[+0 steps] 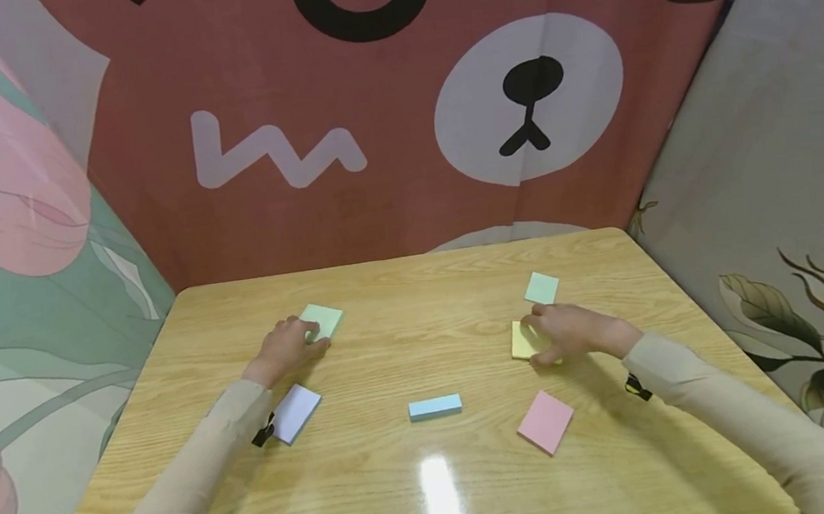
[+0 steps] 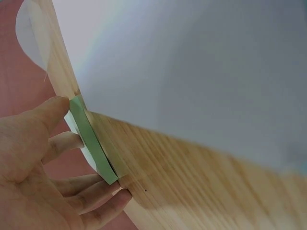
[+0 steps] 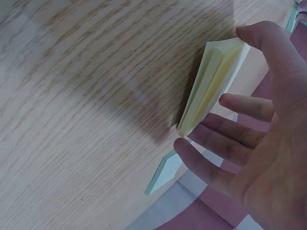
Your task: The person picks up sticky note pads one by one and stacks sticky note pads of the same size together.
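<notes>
Bright overhead glare; wrist views blurred

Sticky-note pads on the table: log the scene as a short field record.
surface: wooden table
left hand: grips the light green pad by its edges
right hand: grips the yellow pad, one side lifted off the table
untouched pads: mint pad, blue pad, pink pad, lavender pad
backdrop: bear-face cloth

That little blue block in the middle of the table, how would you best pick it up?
Probably by its two long sides, coming straight down from above. The blue pad lies flat on the table, long and narrow, with bare wood all round and neither hand touching it, so thumb and fingers could pinch across its short width.
</notes>
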`<state>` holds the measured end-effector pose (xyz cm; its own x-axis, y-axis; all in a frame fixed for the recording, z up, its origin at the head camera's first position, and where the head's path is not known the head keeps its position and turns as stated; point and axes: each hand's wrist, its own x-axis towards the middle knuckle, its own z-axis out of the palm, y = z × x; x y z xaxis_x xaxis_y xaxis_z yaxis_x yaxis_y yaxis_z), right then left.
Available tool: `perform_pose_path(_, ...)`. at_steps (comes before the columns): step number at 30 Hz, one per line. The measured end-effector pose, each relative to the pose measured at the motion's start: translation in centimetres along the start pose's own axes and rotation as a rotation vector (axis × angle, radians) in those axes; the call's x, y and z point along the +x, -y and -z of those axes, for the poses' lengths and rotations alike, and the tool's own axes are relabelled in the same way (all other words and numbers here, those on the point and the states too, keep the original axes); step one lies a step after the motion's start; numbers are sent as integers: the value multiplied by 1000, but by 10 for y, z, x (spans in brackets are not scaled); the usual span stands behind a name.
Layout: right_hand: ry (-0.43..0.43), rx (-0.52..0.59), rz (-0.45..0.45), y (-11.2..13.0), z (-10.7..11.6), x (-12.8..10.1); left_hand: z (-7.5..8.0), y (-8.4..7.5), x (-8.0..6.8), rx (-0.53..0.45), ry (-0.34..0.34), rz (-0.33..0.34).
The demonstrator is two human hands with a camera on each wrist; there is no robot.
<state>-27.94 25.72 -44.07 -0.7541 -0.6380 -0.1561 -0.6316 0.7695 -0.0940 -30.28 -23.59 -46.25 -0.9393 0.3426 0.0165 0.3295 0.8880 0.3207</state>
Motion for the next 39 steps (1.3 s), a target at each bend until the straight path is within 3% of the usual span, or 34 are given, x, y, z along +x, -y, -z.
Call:
perform_pose_path(12, -75, -24, 69, 7, 1, 5, 3, -3, -2, 11, -14, -2)
perform_pose_path(39, -119, -56, 132, 20, -4, 19, 1, -3, -2, -2, -11, 26)
